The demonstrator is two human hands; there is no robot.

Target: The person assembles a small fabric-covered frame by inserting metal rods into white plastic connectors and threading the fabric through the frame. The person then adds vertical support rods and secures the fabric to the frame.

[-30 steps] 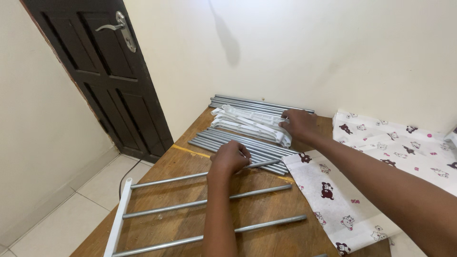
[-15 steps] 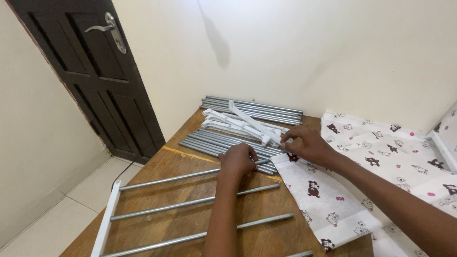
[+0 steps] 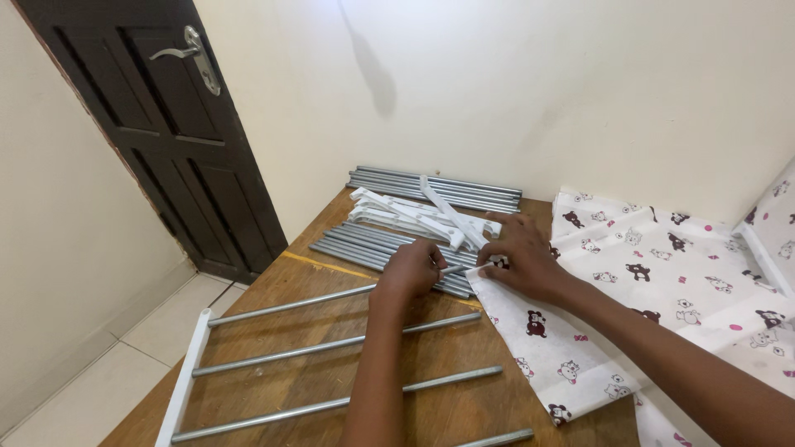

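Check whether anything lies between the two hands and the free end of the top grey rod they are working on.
Nothing visible does. The left hand grips the top rod at its free end, and the right hand rests right beside it, over the printed fabric.

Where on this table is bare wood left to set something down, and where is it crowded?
Bare wood lies between the loose grey tubes and the rack's top rod, plus strips between rods. Crowded: the far end, with tubes, white brackets and both hands, left hand, right hand; patterned cloth covers the right.
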